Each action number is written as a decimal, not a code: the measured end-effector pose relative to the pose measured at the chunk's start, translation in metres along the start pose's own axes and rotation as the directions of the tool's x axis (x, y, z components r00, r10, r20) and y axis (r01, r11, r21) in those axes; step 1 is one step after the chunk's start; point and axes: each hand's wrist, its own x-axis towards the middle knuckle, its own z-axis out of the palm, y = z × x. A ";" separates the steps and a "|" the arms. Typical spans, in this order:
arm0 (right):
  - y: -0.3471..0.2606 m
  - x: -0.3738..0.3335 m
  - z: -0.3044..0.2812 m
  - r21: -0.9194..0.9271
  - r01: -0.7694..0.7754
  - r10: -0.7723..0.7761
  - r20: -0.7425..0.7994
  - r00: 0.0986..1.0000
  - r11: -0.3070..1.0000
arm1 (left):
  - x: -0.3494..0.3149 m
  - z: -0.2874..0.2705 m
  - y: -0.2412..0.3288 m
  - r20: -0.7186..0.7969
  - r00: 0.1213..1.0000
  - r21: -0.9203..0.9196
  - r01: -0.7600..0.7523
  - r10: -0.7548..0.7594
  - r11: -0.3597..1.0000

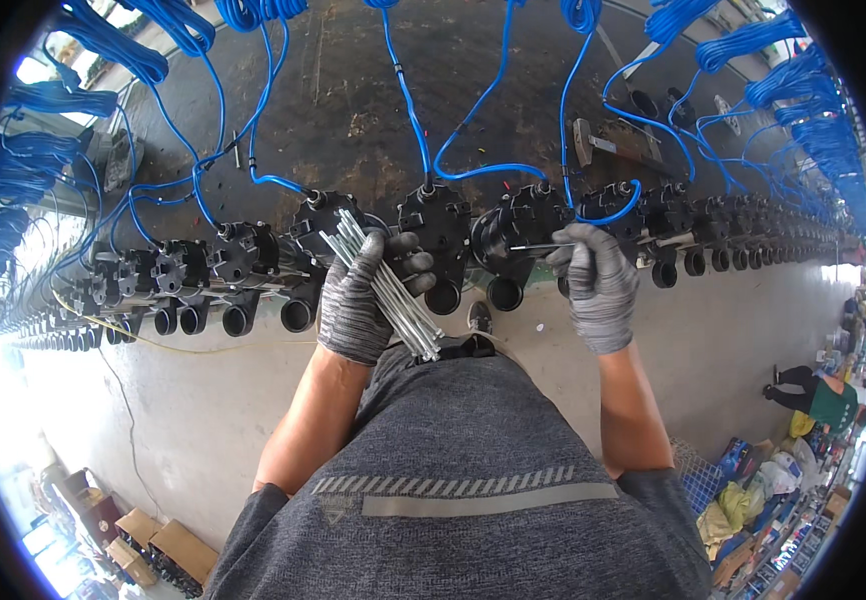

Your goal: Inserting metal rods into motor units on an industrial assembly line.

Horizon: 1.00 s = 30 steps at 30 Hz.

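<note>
Along the near edge of the dark bench (353, 100), the gloved left hand (353, 300) is grasping a slanting bundle of metal rods (403, 305), while the gloved right hand (598, 285) is pinching a single rod (533, 246) close to a black housing (543, 208). The bundle's ends are sticking out unevenly, so a loosening grip could be sending rods to the floor (203, 390); a tilted pinch could be scraping that housing.

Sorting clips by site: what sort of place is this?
Probably a factory or assembly workshop: a row of black machine parts lines a dark workbench, with coiled blue cables running from several.
</note>
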 end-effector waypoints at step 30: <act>-0.006 0.024 -0.052 0.329 -0.176 0.148 0.110 0.983 0.928 | 0.021 0.095 -0.039 0.154 0.981 0.294 0.065 -0.114 0.954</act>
